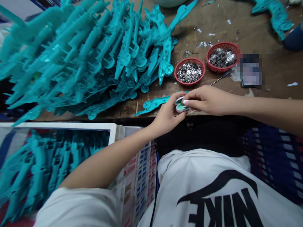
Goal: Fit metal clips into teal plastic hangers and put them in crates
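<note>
The left hand point(168, 115) is curled, its fingers closed around a small oval piece point(180, 105) of teal and white plastic with a silvery rim, held just above the front edge of the wooden counter point(213, 19). The right hand point(208, 100) reaches in from the other side, nearly closed, its fingertips point(187, 102) pinching the same piece from above; exactly how they grip it is partly hidden. Just beside the left hand, a teal moulded plastic part point(153, 104) lies on the counter. Beyond it rises a large heap of similar teal parts point(78, 60). Two red plastic baskets point(187, 60) point(221, 44) sit side by side past the hands, both filled with small silvery metal bits point(189, 73). A small screwdriver point(221, 78) lies just below the right basket, near a pixelated object point(251, 71). More teal parts point(47, 160) fill a white-framed tray point(71, 125) at the person's left, beside a white shirt point(213, 201) with black lettering.
</note>
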The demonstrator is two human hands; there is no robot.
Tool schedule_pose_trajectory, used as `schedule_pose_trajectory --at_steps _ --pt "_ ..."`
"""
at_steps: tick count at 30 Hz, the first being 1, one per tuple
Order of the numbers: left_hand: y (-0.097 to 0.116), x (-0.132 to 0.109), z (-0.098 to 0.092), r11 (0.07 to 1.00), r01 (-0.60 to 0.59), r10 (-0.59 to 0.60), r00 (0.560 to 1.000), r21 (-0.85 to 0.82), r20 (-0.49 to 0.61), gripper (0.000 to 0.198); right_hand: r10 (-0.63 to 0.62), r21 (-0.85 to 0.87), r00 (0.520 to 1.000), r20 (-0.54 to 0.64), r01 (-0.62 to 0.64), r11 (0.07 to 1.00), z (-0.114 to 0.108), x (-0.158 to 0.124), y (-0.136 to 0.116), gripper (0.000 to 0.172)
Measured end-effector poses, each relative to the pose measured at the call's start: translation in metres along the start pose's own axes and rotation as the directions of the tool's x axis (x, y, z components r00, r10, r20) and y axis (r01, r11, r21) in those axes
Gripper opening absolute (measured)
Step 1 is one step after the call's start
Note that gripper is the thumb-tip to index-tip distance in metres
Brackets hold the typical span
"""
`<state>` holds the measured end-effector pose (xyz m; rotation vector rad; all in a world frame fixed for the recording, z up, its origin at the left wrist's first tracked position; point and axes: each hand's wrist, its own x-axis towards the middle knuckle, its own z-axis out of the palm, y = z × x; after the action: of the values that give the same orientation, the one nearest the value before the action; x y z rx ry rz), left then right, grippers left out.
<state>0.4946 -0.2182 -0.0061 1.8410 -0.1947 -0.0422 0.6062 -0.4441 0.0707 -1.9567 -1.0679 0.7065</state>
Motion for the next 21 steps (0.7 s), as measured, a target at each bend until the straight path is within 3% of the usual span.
schedule_pose_trajectory --at_steps 7,10,13,17,21 --pt "0.004 -0.001 -0.003 0.997 0.026 -0.028 0.999 0.069 0.029 0.069 -0.083 -0.194 0.994 -0.07 0.068 0.979 0.009 -0.006 0.004 0.025" --pt "0.007 0.0 0.0 0.998 0.047 -0.045 0.998 -0.041 0.049 0.06 -0.05 -0.189 0.987 -0.153 0.021 0.982 0.013 -0.007 0.007 0.026" --pt "0.012 0.001 0.003 0.975 0.099 -0.078 0.991 -0.198 0.11 0.058 -0.047 -0.193 0.986 -0.158 0.016 0.981 0.013 -0.006 0.008 0.021" --pt "0.015 0.002 0.004 0.933 0.205 -0.159 0.972 -0.295 0.172 0.069 -0.126 -0.247 0.986 -0.108 0.096 0.964 0.01 -0.006 0.005 0.016" --pt "0.013 0.003 0.001 0.909 0.238 -0.189 0.967 -0.341 0.17 0.079 -0.204 -0.29 0.976 -0.078 0.173 0.941 0.006 -0.006 0.001 0.023"
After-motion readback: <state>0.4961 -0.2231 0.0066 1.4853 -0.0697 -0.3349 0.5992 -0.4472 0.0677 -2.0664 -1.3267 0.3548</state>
